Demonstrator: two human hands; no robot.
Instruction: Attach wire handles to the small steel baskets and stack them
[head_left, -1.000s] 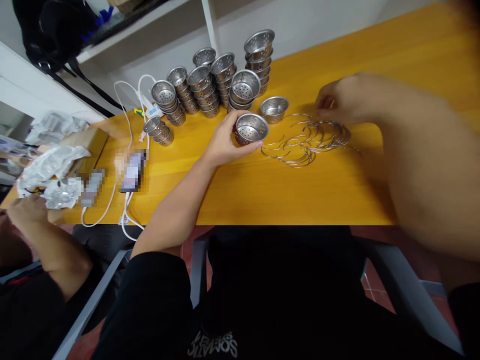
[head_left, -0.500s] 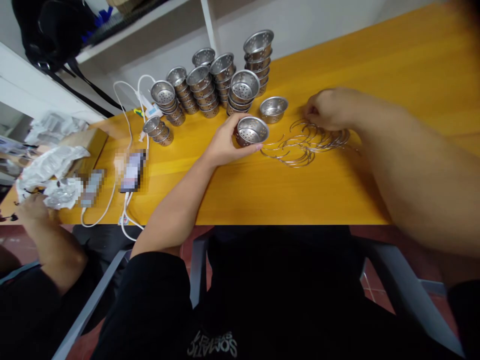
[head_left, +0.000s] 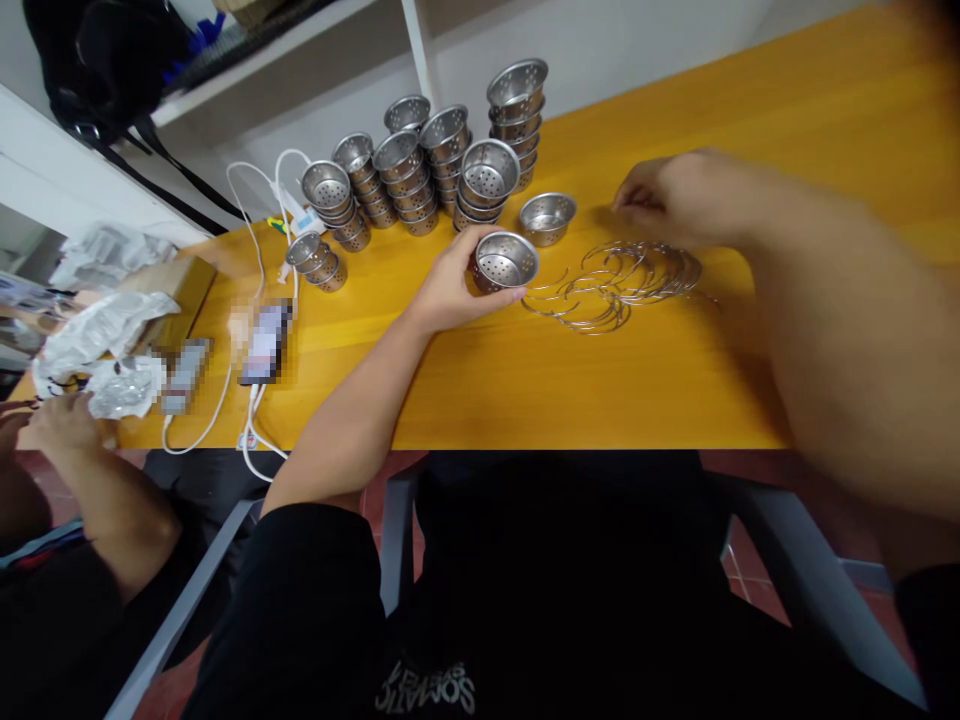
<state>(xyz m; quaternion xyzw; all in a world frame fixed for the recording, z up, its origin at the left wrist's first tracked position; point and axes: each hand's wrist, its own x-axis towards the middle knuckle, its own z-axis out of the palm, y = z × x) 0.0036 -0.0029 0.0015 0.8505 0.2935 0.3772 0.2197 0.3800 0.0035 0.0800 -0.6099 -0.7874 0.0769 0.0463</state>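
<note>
My left hand (head_left: 448, 285) grips a small perforated metal cup (head_left: 505, 264) from its left side, with the opening facing up. Just behind it a second perforated cup (head_left: 548, 220) stands alone on the table. To the right lies a loose pile of thin curved metal wires (head_left: 637, 275). Over the far right side of that pile hovers my right hand (head_left: 667, 200), its fingers curled closed. Whatever those fingers may hold is hidden by the hand.
Several stacks of perforated cups (head_left: 405, 175) stand along the wall at the back. A phone (head_left: 266, 340) with white cables lies left on the wooden table (head_left: 510, 400). Farther left, another person's hand (head_left: 67, 425) is near plastic bags (head_left: 112, 330) and a second device (head_left: 185, 375).
My right hand has risen up and back from the wire pile, uncovering more of it. My left hand and its cup have hardly moved. The other person's hands have shifted slightly.
</note>
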